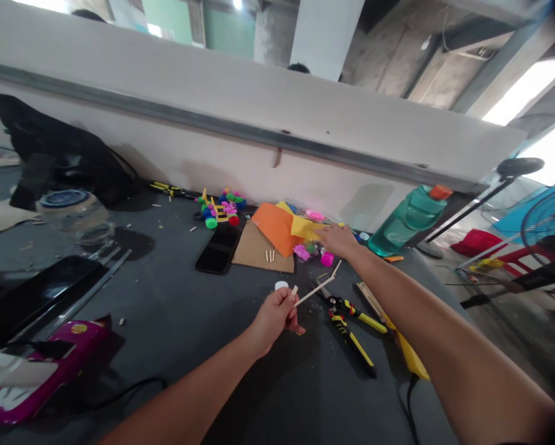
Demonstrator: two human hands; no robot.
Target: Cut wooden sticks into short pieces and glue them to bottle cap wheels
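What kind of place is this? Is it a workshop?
Probably a craft or hobby workbench in a rough concrete workshop. Yellow-handled pliers lie on the dark table, coloured paper sheets and bottle caps sit by the wall, and the left hand holds a thin wooden stick.

Two bare forearms are seen, entering from the near edge of the scene. No sleeve is worn on either arm as far as is shown, and no glove, watch, ring or band is seen on the left hand [274, 316] or the right hand [338, 240]. The left forearm is shown from the near left up to its wrist. The right forearm is shown larger and blurred at the near right corner. The fingernails are too small to be made out.
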